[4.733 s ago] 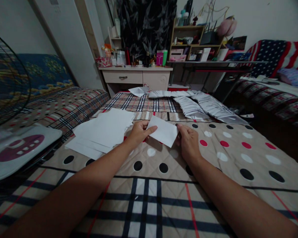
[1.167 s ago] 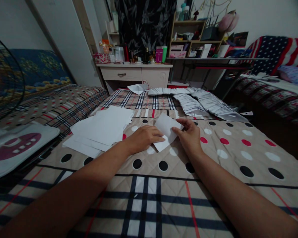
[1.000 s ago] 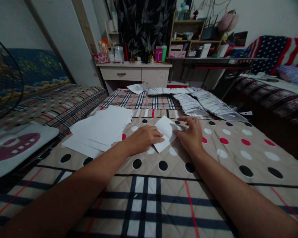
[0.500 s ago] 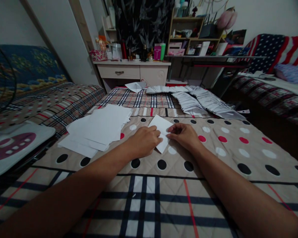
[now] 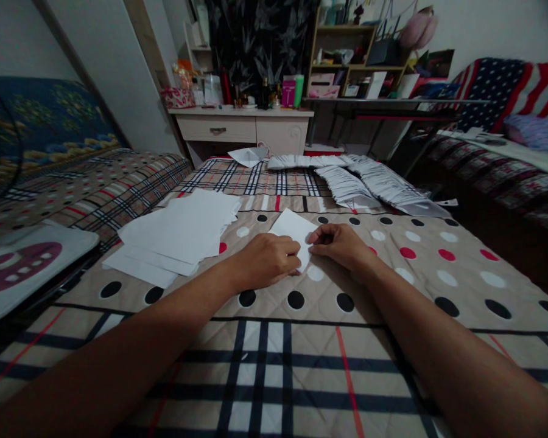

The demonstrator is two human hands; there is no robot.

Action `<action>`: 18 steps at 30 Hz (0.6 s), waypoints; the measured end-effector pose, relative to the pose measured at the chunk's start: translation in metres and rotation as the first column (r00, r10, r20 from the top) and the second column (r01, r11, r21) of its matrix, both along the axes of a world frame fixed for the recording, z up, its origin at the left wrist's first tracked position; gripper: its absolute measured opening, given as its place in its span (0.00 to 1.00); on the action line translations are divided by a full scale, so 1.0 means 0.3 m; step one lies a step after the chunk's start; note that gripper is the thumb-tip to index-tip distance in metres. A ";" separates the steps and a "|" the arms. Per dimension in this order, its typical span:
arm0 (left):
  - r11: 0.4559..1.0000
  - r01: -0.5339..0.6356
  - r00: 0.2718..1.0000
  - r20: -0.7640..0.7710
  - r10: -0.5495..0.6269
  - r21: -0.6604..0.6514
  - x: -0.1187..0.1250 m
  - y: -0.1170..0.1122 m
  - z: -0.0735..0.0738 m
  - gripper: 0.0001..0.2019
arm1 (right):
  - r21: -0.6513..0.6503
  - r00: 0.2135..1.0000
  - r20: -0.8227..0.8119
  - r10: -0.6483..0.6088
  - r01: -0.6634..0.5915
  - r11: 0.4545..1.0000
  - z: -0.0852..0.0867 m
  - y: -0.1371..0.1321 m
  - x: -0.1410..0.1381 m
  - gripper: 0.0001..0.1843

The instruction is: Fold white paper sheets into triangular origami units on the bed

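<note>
A small white sheet of paper (image 5: 293,222), looking folded, lies at a slant on the dotted band of the bedspread. My left hand (image 5: 270,260) rests over its left and near part, fingers curled together and pressed to it; the near corner is mostly hidden under them. On the right edge, my right hand (image 5: 340,246) pinches the paper between thumb and bent fingers. To the left of my hands lies a loose stack of white sheets (image 5: 182,225), spread unevenly.
Rows of packed folded papers (image 5: 383,182) lie at the back right of the bed. A single folded paper piece (image 5: 249,156) sits further left. A white and purple case (image 5: 31,261) stands at the left edge. Beyond is a drawer cabinet (image 5: 237,128).
My left hand has slid slightly right and toward the near corner of the paper, covering more of it. My right hand stays at the right edge. The view has shifted slightly.
</note>
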State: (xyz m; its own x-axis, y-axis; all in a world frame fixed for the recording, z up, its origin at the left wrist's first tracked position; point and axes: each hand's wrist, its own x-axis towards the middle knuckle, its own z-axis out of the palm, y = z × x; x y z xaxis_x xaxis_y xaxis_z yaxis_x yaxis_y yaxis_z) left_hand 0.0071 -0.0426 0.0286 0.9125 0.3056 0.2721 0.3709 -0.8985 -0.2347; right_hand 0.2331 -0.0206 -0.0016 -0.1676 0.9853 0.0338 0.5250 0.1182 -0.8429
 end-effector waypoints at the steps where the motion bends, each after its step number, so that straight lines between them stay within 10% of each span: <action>1: 1.000 -0.011 1.000 0.006 0.011 0.002 -0.001 0.001 -0.002 0.13 | 0.000 1.000 -0.005 -0.001 0.001 1.000 0.000 -0.001 0.000 0.09; 8: 0.966 -0.129 0.981 0.113 0.157 -0.226 -0.009 0.018 -0.023 0.11 | -0.023 1.000 0.003 0.001 -0.001 1.000 0.005 -0.006 -0.002 0.08; 18: 0.663 -0.420 0.765 0.151 0.626 -0.620 -0.001 0.061 -0.050 0.19 | -0.019 0.999 0.032 -0.002 0.003 1.000 0.004 -0.007 -0.004 0.08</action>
